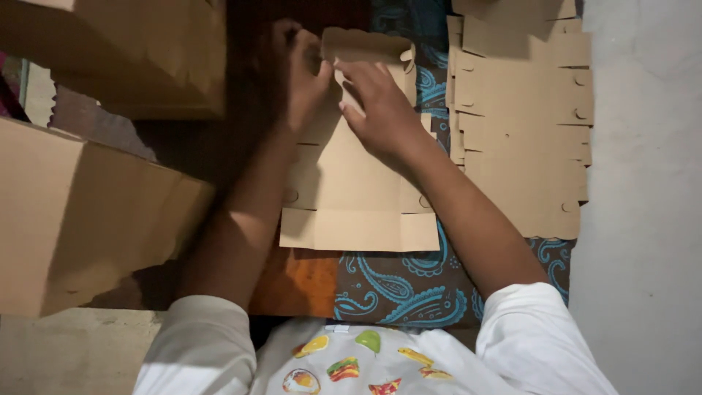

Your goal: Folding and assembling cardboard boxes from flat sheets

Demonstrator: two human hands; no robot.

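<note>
A flat brown cardboard box blank (358, 197) lies on a patterned cloth (398, 285) in front of me. My left hand (300, 73) grips the blank's far left part, where a flap (365, 45) is bent upward. My right hand (380, 106) presses down on the upper middle of the same blank, fingers spread toward the flap. Both forearms reach out from white sleeves at the bottom of the view.
A stack of several flat cardboard blanks (523, 117) lies to the right on the cloth. Two large brown cardboard boxes (80, 212) (139, 51) stand at the left. Grey floor (643, 205) runs along the right side.
</note>
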